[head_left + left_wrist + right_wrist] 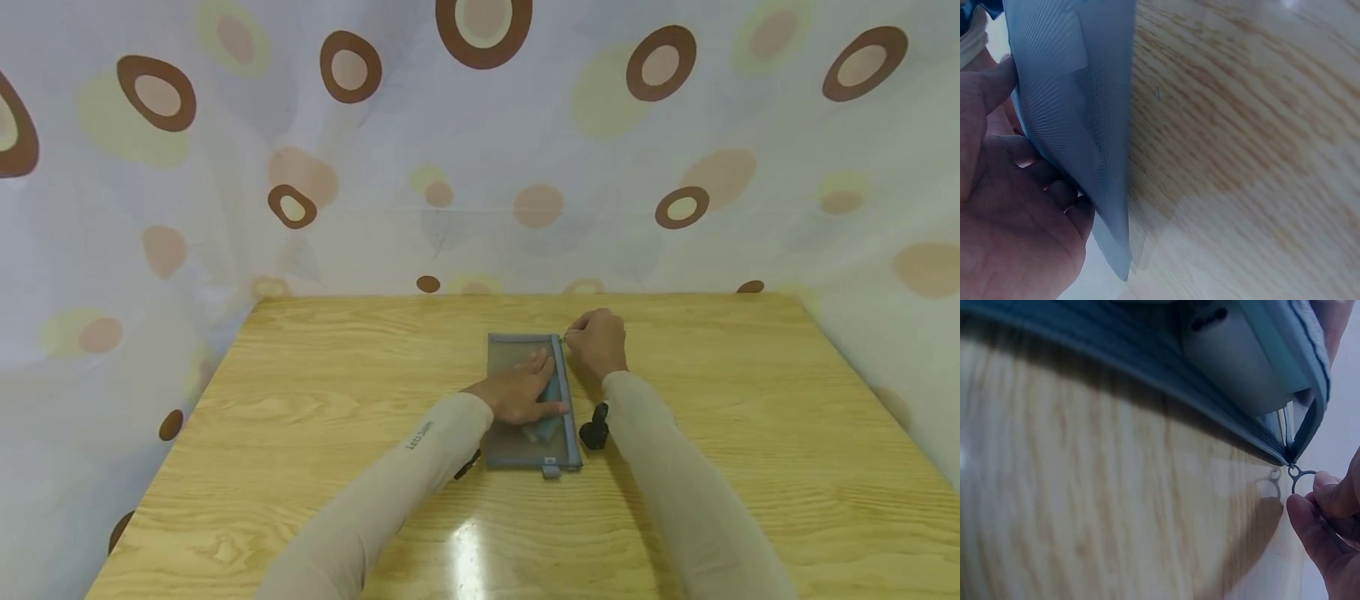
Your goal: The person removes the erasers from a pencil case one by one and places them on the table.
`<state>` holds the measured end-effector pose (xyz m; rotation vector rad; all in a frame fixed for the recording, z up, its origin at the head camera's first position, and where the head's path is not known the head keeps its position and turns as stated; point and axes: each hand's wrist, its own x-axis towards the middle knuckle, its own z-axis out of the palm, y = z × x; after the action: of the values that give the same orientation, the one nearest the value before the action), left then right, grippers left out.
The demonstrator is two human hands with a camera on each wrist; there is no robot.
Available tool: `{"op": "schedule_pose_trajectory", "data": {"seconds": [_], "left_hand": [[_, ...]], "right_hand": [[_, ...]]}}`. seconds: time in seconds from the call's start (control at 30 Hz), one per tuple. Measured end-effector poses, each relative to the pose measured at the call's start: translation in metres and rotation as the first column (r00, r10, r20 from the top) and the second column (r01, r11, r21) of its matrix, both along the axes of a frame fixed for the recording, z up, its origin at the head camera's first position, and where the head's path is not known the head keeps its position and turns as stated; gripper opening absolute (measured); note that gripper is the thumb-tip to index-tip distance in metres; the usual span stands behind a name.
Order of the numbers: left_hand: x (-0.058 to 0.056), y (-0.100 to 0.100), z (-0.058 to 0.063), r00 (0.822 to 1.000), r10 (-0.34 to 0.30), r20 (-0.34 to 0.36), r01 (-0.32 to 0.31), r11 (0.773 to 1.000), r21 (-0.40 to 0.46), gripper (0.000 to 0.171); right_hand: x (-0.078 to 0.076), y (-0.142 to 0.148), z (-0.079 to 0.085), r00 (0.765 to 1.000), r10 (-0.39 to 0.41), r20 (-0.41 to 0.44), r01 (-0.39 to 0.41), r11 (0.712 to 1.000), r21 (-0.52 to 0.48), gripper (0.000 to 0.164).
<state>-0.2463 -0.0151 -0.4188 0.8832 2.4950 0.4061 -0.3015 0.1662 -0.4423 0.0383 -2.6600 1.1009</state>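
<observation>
At about nine o'clock on the pouch's face, reaching towards its centre, the left hand (520, 396) has its grip spread flat, fingers extended, pressing down and curled round nothing. The mesh pouch (502, 354) lies near the middle of the table (337, 400), its long sides running from twelve to six; if the pressing palm eases, it could slide or pucker under a pull. The pale contents (1229, 356) sit close against the gaping mouth, so a corner could snag in the zip (570, 437). At one o'clock the right hand (600, 342) pinches the pull ring (1295, 477), thumb and fingertips nearly meeting; so small a hold could slip, and a tug towards three could jam the slider.
</observation>
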Motion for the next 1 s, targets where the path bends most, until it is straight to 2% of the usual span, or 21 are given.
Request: {"op": "schedule_pose_trajectory", "data": {"seconds": [0.23, 0.73, 1.0], "left_hand": [[-0.0004, 0.0014, -0.0014, 1.0, 0.02, 0.004, -0.02, 1.0, -0.007, 0.087], [0.0024, 0.0038, 0.0031, 1.0, 0.012, 0.004, -0.012, 1.0, -0.012, 0.087], [0.0033, 0.0031, 0.0036, 1.0, 0.022, 0.001, -0.022, 1.0, -0.01, 0.087]], "right_hand": [[-0.0019, -0.0011, 0.0001, 1.0, -0.004, -0.004, 0.004, 1.0, 0.005, 0.023], [-0.0064, -0.001, 0.0005, 0.999, -0.037, 0.005, 0.037, 0.999, -0.008, 0.022], [-0.0075, 0.0007, 0.0029, 1.0, 0.006, -0.009, -0.006, 0.999, 0.04, 0.025]]}}
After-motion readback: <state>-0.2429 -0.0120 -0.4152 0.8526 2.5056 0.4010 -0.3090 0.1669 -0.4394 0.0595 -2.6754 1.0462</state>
